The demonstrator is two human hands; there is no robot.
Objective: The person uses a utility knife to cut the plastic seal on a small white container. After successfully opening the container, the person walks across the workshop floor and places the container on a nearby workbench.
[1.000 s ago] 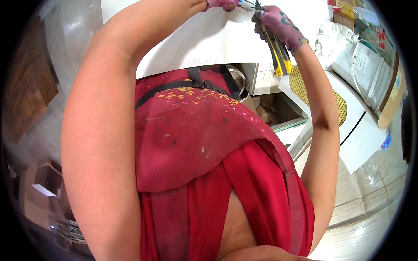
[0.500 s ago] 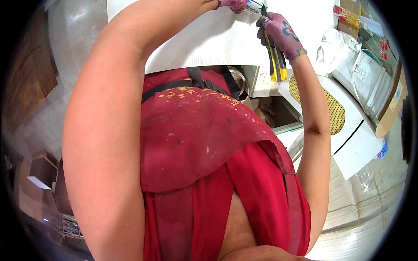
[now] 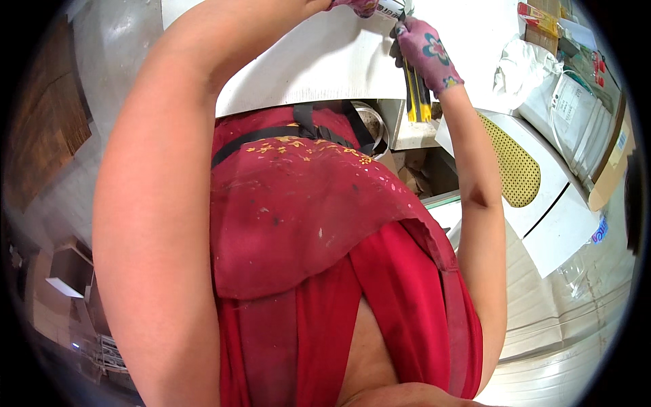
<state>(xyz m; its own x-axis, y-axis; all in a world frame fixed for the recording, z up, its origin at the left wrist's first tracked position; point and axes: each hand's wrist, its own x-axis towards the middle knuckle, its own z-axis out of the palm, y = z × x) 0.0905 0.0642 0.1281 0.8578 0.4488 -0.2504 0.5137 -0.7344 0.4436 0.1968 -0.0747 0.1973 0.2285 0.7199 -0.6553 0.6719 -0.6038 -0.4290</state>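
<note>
My right hand (image 3: 428, 54), in a pink glove with flowers, is closed round a yellow-and-black utility knife (image 3: 417, 98). The knife's yellow end points toward me, and its tip end is beside a white printed piece (image 3: 392, 8). At the upper edge my left hand (image 3: 356, 5), in a matching glove, is curled closed just left of that piece. The picture's edge cuts this hand off, so what it holds is hidden. Both hands are over a white sheet-like surface (image 3: 305, 71).
To the right lie a crumpled white bag (image 3: 525, 71), a carton of grey-white packs (image 3: 580, 129) and a yellow perforated insole-shaped piece (image 3: 512, 163). An open compartment (image 3: 434, 173) is below the work surface. A red apron (image 3: 298, 217) covers my lap.
My right hand has shifted slightly left and up with the utility knife, which now stands more upright. My left hand has moved slightly left and up toward the picture's edge.
</note>
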